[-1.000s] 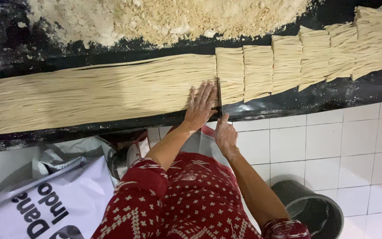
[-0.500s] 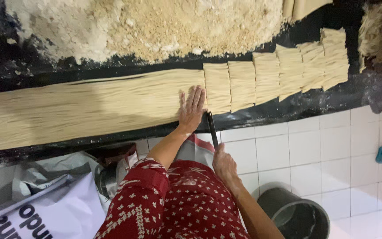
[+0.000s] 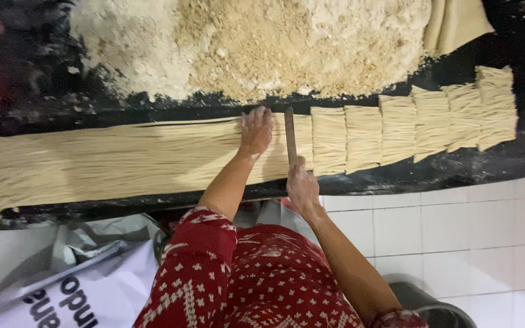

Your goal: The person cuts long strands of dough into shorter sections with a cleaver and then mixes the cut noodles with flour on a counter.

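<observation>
A long sheet of thin raw noodle strands [image 3: 104,161] lies across a black work surface [image 3: 457,167]. My left hand [image 3: 255,130] rests flat on the strands, fingers spread, near their right end. My right hand [image 3: 302,185] grips the handle of a long knife [image 3: 290,136], whose blade lies across the noodles just to the right of my left hand. To the right of the blade sit several cut noodle bundles [image 3: 396,127] in a row.
A big heap of flour [image 3: 262,42] covers the back of the surface. A folded dough sheet [image 3: 457,21] lies at top right. White tiles [image 3: 432,225] front the counter. A white printed bag [image 3: 62,291] sits lower left, a dark bucket [image 3: 432,307] lower right.
The view has shifted. My left hand has slid a little left along the strands, and the knife blade now lies across the noodles beside it rather than held back near the counter's edge.
</observation>
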